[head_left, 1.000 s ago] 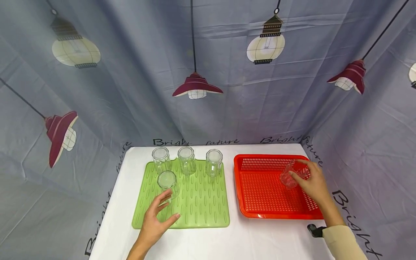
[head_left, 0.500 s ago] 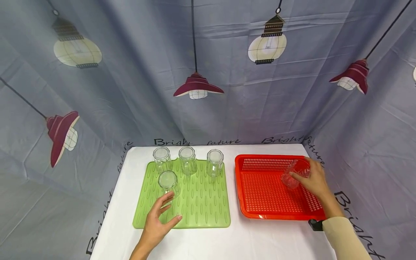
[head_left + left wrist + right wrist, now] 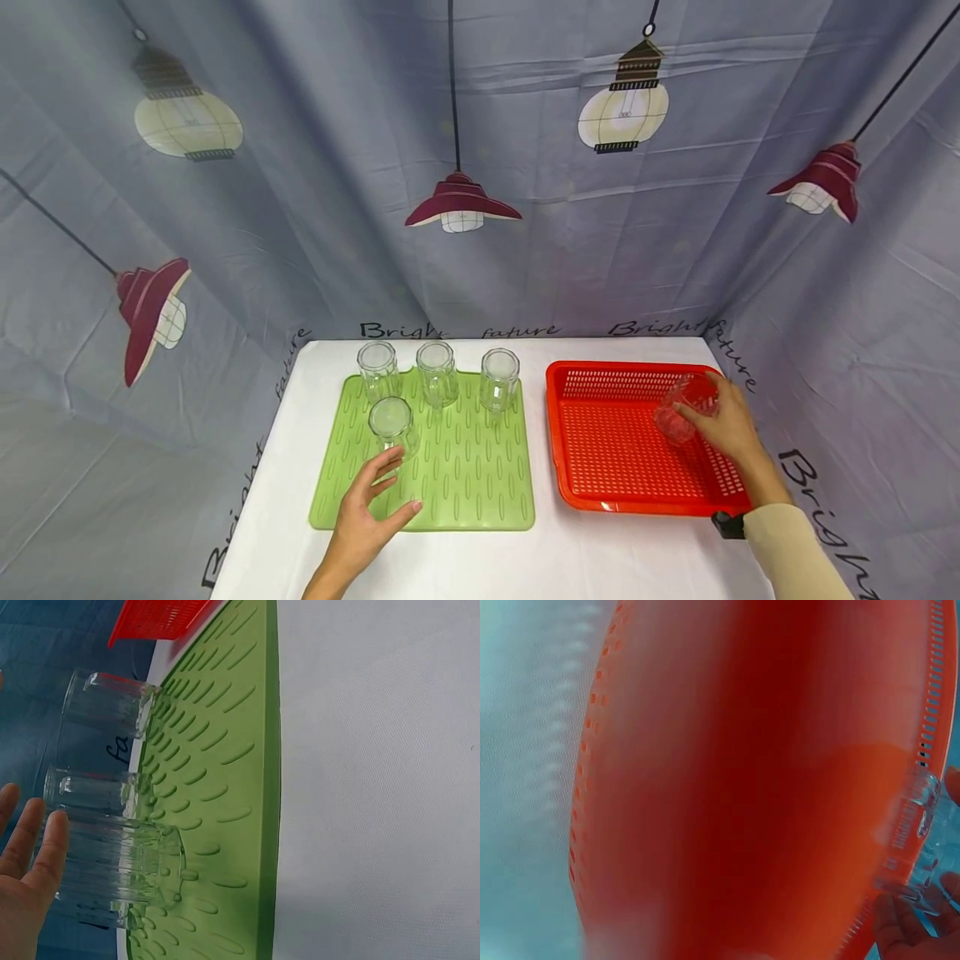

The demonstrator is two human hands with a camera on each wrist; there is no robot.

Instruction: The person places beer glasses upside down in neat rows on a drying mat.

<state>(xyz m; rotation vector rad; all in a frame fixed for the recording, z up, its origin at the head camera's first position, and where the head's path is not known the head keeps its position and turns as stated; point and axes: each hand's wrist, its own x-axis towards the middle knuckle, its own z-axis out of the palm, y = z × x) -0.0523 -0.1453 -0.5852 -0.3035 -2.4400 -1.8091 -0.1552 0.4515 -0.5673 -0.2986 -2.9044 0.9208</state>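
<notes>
My right hand (image 3: 731, 427) reaches over the right side of the red basket (image 3: 607, 454) and grips a clear drinking glass (image 3: 673, 423), thumb on the near side and fingers round the far side. That glass leans inside the basket, its mouth tilted toward the hand. Over the front left of a green ribbed mat (image 3: 465, 496), my left hand (image 3: 358, 521) is held with fingers spread and nothing in them. Its fingertips overlap the lower part of an upside-down glass (image 3: 391, 417); in the left wrist view that glass (image 3: 124, 859) stands just beyond the fingers (image 3: 51, 851).
Three more upside-down glasses line the mat's back edge: left (image 3: 378, 372), middle (image 3: 437, 375) and right (image 3: 499, 379). A white cloth (image 3: 570, 550) covers the table. Grey curtains (image 3: 360, 250) close in the back and sides.
My right hand's fingers have shifted from stretched across the glass to round its far side. The glass stays about where it was in the basket. My left hand hardly moves.
</notes>
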